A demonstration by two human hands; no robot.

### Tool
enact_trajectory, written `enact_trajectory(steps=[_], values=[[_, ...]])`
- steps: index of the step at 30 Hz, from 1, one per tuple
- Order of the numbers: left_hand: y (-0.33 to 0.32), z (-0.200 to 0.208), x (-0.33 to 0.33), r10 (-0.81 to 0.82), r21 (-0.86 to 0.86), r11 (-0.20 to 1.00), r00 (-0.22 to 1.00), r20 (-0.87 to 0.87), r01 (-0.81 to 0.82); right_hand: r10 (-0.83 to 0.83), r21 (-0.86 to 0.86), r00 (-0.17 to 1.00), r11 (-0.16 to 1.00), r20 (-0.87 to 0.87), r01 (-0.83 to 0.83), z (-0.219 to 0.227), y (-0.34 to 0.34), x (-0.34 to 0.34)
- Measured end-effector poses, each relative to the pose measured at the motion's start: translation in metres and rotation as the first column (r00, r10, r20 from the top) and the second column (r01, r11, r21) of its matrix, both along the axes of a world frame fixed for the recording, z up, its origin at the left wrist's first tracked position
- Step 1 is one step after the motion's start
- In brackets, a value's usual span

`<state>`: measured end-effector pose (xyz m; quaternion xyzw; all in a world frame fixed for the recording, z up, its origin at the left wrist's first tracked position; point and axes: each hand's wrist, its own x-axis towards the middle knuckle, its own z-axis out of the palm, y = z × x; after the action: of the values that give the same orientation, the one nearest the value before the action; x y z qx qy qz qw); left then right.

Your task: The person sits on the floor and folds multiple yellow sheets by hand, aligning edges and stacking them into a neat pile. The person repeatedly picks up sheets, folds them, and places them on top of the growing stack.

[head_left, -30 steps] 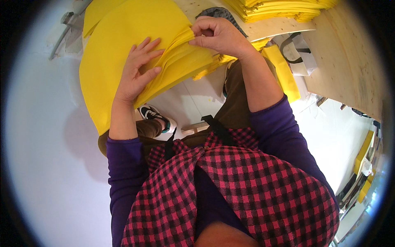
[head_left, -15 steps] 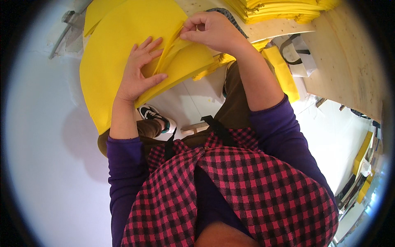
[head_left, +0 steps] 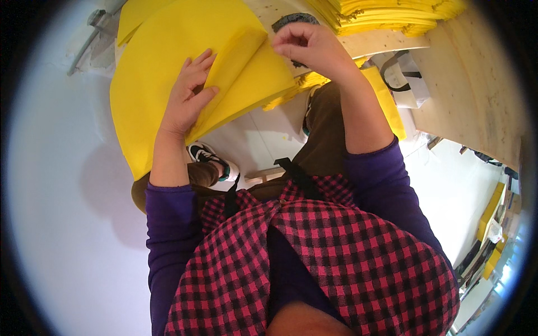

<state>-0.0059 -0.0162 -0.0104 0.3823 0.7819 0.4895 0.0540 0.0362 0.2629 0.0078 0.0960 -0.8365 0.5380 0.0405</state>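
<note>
A large yellow fabric sheet (head_left: 151,95) with a curved outline lies in front of me, over other yellow layers. My left hand (head_left: 188,98) rests on it, fingers stretched out and thumb apart, beside a raised fold (head_left: 238,61) that slants across the fabric. Just right of the fold's upper end, my right hand (head_left: 308,47) hovers with its fingers curled and thumb drawn toward them. No fabric shows between those fingertips. Behind the right hand is a dark, crinkled item (head_left: 294,21), partly covered by it.
Piled yellow fabric (head_left: 386,17) sits on a wooden surface (head_left: 471,84) at the upper right. A white bag with dark handles (head_left: 412,84) is beneath its edge, near a hanging yellow strip (head_left: 386,101). A metal rod (head_left: 84,50) stands at the upper left.
My right hand has let go of the yellow fabric and moved slightly right. The lifted edge has settled into a broader fold. My left hand has shifted slightly left, its thumb drawn in.
</note>
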Motion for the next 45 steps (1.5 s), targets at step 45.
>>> enact_trajectory(steps=[45], values=[[0.002,0.008,0.004,-0.038,-0.083,0.996,0.997,-0.07,0.032,0.056,0.086,0.984,0.995,-0.168,-0.042,0.013,-0.035,-0.036]])
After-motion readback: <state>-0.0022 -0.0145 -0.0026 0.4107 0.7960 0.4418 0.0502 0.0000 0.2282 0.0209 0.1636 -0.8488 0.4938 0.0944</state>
